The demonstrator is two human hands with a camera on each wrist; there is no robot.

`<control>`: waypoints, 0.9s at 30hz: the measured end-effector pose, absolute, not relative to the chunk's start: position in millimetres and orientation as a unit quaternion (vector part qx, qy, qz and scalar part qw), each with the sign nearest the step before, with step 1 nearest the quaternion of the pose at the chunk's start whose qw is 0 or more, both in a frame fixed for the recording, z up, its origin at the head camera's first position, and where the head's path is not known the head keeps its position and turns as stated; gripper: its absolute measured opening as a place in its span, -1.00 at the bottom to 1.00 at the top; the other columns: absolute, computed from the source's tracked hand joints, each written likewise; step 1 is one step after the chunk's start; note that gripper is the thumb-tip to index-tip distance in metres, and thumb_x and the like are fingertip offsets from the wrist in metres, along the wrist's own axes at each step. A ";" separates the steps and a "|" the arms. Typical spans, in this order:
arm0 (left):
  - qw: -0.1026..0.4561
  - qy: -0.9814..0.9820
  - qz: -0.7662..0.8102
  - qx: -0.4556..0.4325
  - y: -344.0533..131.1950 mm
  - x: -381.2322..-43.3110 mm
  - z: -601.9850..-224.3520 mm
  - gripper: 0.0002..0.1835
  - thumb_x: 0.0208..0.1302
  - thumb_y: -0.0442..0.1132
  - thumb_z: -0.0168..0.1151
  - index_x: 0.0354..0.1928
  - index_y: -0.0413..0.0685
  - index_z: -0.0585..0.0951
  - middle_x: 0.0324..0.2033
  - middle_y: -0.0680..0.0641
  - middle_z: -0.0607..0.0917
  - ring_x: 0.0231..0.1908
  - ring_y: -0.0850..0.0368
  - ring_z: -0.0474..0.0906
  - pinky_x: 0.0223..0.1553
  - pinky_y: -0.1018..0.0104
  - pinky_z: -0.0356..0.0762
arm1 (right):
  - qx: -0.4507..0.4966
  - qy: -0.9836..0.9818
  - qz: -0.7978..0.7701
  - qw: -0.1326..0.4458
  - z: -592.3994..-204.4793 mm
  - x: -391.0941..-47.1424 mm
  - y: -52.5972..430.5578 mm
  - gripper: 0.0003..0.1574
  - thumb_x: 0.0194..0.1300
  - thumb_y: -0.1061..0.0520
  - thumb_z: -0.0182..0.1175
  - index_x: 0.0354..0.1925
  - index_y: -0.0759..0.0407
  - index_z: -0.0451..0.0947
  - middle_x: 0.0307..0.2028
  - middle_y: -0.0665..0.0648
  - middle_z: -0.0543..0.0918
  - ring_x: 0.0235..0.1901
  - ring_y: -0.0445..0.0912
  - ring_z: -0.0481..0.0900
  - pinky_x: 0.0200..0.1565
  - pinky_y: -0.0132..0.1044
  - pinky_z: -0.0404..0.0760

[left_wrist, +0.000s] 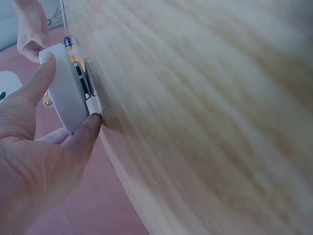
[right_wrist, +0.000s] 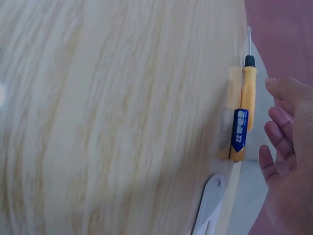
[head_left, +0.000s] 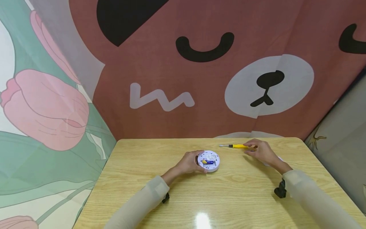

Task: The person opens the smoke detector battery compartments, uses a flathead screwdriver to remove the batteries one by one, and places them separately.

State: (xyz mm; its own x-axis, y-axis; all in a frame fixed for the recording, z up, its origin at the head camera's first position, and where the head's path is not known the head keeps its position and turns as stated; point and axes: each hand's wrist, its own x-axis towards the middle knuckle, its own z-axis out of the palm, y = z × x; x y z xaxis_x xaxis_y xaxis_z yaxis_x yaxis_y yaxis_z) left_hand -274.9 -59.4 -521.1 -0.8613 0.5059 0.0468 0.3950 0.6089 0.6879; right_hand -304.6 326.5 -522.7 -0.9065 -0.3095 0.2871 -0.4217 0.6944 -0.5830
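A round white device (head_left: 214,167) is gripped at its left edge by my left hand (head_left: 188,163), thumb on the near side and fingers on the far side. Its upturned face shows a compartment with a blue-and-yellow battery (head_left: 210,162) in it. In the left wrist view, the device (left_wrist: 66,88) stands between thumb and fingers. My right hand (head_left: 260,151) hovers by the handle end of a yellow screwdriver (head_left: 238,146), fingers loosely bent. The right wrist view shows a loose battery (right_wrist: 239,132) beside the screwdriver (right_wrist: 249,88), apart from the right hand (right_wrist: 293,142).
A flat white piece (right_wrist: 210,200) with a small hole lies near the battery, partly under the right forearm in the head view. The wooden table (head_left: 237,200) ends at a cloth backdrop (head_left: 160,124) with a printed bear.
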 end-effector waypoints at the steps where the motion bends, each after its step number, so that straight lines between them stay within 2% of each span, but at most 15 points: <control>1: 0.077 0.894 0.363 0.251 -59.3 -274.9 -521.1 0.08 -0.03 -0.04 0.77 0.53 -0.19 0.43 0.40 -0.19 0.58 0.40 -0.04 0.49 0.45 0.12 0.42 | 0.204 -0.916 0.334 0.089 -521.7 -304.4 324.9 -0.59 0.28 0.24 0.52 0.09 0.29 0.76 0.00 0.24 0.74 -0.05 0.18 0.68 -0.07 0.04 0.78; 14: 0.076 0.891 0.370 0.253 -59.2 -272.5 -519.7 0.08 -0.03 -0.05 0.77 0.52 -0.24 0.43 0.40 -0.20 0.58 0.40 -0.04 0.49 0.46 0.10 0.42 | 0.269 -0.895 0.330 0.135 -511.3 -301.0 305.6 -0.58 0.19 0.34 0.55 0.03 0.34 0.76 -0.03 0.25 0.77 -0.13 0.23 0.72 -0.13 0.22 0.75; 27: 0.071 0.892 0.366 0.254 -59.7 -272.6 -520.3 0.07 -0.04 -0.06 0.78 0.51 -0.22 0.44 0.39 -0.19 0.59 0.40 -0.04 0.50 0.45 0.11 0.43 | 0.304 -0.883 0.326 0.149 -502.1 -297.5 284.0 -0.52 0.09 0.35 0.60 0.02 0.36 0.76 -0.03 0.29 0.79 -0.15 0.19 0.76 -0.20 0.14 0.76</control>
